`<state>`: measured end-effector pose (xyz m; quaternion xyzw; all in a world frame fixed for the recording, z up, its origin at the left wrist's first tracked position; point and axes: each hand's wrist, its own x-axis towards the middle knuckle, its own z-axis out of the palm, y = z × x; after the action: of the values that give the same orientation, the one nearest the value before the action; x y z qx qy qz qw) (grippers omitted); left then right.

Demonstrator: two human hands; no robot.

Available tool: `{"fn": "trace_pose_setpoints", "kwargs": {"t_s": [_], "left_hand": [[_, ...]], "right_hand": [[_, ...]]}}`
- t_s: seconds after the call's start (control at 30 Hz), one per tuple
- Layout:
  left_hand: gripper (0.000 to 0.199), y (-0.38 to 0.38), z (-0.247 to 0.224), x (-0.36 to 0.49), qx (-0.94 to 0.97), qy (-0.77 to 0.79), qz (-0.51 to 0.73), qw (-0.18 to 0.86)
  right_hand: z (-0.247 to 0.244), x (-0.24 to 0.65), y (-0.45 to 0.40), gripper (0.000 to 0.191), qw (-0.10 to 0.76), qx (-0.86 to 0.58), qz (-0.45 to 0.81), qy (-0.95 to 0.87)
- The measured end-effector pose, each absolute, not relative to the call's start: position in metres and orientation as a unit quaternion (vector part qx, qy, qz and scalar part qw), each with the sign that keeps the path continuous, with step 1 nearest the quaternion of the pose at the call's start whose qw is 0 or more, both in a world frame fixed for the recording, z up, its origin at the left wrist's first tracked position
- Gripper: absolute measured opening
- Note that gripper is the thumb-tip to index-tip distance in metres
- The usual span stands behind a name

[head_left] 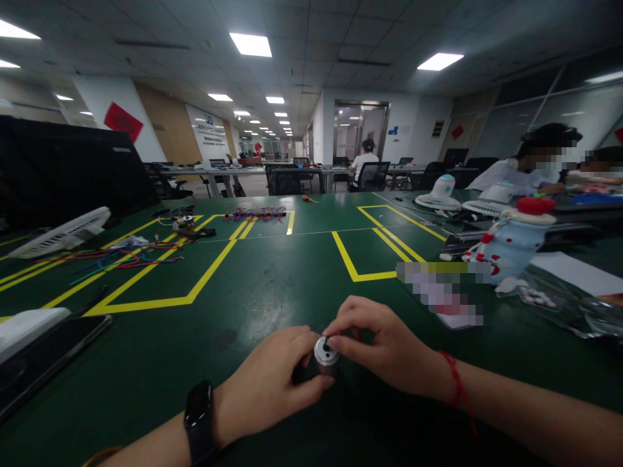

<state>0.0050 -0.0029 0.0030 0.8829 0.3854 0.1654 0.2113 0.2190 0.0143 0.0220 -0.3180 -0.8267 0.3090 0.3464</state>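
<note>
A small round metal cylinder with a silver top and dark holes stands near the front of the green table. My left hand, with a black band on its wrist, is wrapped round its side, thumb in front. My right hand, with a red string at the wrist, pinches at the top of the cylinder; a small dark piece shows at its fingertips, too small to name.
Coloured wires and a wire bundle lie left and centre back. A phone-like dark slab is at the left. A blue bottle-shaped object and small fans stand right. A person sits beyond.
</note>
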Motion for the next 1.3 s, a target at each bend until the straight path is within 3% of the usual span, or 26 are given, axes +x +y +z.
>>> {"fn": "trace_pose_setpoints", "kwargs": {"t_s": [0.3,0.47,0.67,0.83,0.97,1.1,1.3], "left_hand": [[0.013,-0.003,0.004,0.005,0.883,0.387,0.160,0.212],[0.016,-0.004,0.008,0.005,0.881,0.392,0.162,0.210],[0.015,-0.004,0.009,0.005,0.877,0.395,0.160,0.222],[0.015,-0.005,0.010,0.004,0.879,0.393,0.160,0.219],[0.017,-0.004,0.009,0.004,0.879,0.393,0.161,0.214],[0.016,-0.003,0.007,0.004,0.881,0.393,0.161,0.209],[0.012,-0.004,0.004,0.004,0.882,0.385,0.174,0.209]], "right_hand": [[0.026,0.220,0.012,0.015,0.328,-0.319,0.286,-0.842],[0.019,0.242,0.036,0.022,0.388,-0.433,0.330,-0.744],[-0.001,0.272,0.071,0.029,0.371,-0.525,0.330,-0.691],[-0.003,0.271,0.067,0.025,0.337,-0.502,0.330,-0.725],[0.006,0.261,0.052,0.016,0.287,-0.447,0.241,-0.812],[0.017,0.237,0.027,0.012,0.368,-0.377,0.248,-0.813],[0.028,0.215,0.010,0.006,0.386,-0.333,0.315,-0.800]]}}
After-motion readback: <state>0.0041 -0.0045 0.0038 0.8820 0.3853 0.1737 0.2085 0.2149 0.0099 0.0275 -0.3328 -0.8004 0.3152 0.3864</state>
